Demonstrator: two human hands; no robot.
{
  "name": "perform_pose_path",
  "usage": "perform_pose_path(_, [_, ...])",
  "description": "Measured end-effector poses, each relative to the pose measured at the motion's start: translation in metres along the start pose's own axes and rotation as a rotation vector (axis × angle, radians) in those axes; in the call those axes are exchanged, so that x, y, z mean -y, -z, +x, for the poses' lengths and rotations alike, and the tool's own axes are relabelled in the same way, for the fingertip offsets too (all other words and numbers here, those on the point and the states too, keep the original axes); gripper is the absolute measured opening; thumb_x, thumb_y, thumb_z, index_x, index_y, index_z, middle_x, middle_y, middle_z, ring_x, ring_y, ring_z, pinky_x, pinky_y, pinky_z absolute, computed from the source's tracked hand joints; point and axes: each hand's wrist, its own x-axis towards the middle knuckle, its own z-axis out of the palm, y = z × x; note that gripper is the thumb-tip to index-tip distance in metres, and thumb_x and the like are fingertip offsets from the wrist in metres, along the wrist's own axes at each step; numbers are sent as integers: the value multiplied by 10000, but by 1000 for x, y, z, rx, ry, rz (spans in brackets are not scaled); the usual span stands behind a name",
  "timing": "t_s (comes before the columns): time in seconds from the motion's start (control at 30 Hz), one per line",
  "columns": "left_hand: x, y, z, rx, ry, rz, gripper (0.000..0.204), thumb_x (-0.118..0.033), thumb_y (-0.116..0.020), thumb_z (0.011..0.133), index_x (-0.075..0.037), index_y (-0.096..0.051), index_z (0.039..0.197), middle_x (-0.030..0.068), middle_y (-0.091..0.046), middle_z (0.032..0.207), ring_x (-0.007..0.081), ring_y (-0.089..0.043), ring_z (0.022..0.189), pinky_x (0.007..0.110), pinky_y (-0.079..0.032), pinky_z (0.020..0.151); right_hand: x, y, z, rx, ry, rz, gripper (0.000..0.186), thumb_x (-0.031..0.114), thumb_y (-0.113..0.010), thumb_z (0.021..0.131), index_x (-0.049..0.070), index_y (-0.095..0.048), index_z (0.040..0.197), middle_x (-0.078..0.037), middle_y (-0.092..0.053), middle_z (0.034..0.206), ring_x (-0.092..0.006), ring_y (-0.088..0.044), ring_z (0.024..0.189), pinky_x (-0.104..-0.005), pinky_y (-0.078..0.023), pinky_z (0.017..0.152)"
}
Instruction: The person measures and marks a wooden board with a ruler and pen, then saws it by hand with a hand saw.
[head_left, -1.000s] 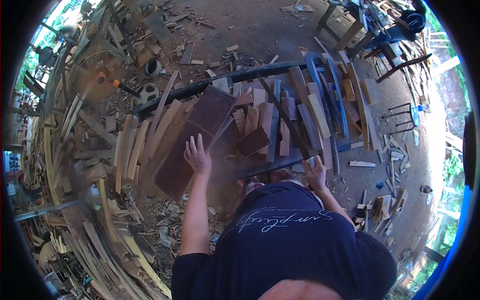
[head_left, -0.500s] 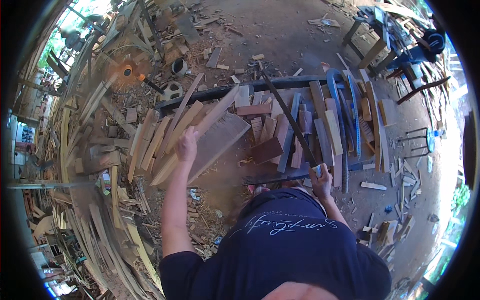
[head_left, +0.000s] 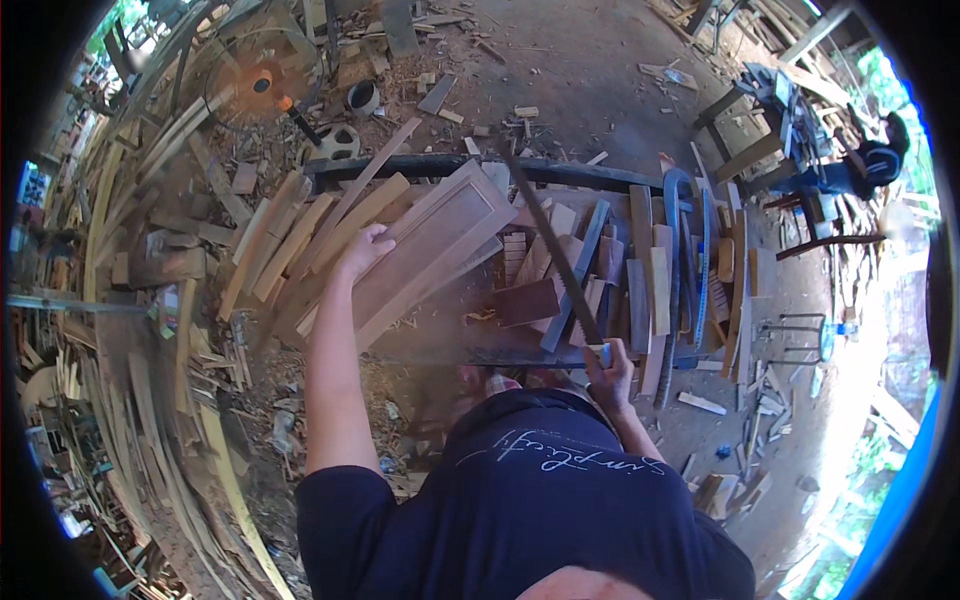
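Note:
My left hand [head_left: 364, 251] grips the upper left edge of a brown wooden panel [head_left: 432, 256], thumb apart from the fingers. The panel lies slanted over the workbench, showing a raised border around a recessed face; another board edge shows beneath its right side. In my right hand [head_left: 611, 373], fingers wrapped around its near end, is a saw [head_left: 553, 243] with a long, narrow dark blade. The blade points away from me, over the wood pieces on the bench. Most of the saw's handle is hidden in my fist.
Wood strips [head_left: 293, 248] lie left of the panel, and short blocks [head_left: 527, 303] right of it. A blue curved metal bar [head_left: 674, 260] rests among boards at the right. Beyond the bench are a fan [head_left: 262, 86] and a round pot [head_left: 363, 97]. A person [head_left: 868, 168] is at far right.
The panel has turned in my left hand, so its bordered face now shows instead of a plain one. My right hand still holds the saw. The whole view has shifted somewhat.

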Motion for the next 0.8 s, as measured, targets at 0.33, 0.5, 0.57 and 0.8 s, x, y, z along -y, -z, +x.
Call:
perform_pose_path(0.33, [-19, -78, 2, -559, 287, 444, 390, -413, -429, 956, -199, -620, 1219, 149, -610, 1228, 366, -521, 1219, 584, -316, 1040, 23, -74, 11, 337, 86, -44, 271, 155, -702, 883, 26, -466, 849, -232, -564, 726, -470, -572, 690, -443, -449, 571])
perform_pose_path(0.5, [-26, -103, 4, -814, 338, 487, 367, -402, -410, 960, -191, -664, 1122, 141, -648, 1136, 345, -536, 1143, 544, -246, 1079, 27, -104, 20, 388, 211, -88, 249, 145, -687, 888, 29, -468, 913, -248, -573, 759, -483, -572, 739, -474, -450, 606])
perform_pose_path(0.57, [-27, -107, 4, -887, 357, 539, 349, -394, -442, 950, -166, -691, 1038, 133, -671, 1071, 330, -538, 1113, 528, -228, 1081, 30, -112, 21, 400, 205, -95, 245, 147, -682, 890, 27, -471, 914, -248, -574, 764, -481, -574, 744, -476, -452, 612])
perform_pose_path(0.8, [-36, -107, 5, -947, 338, 520, 341, -397, -486, 934, -148, -718, 945, 143, -684, 991, 323, -532, 1134, 523, -232, 1070, 23, -119, 27, 405, 253, -201, 242, 171, -681, 895, 28, -487, 909, -227, -584, 786, -455, -590, 737, -473, -468, 616])
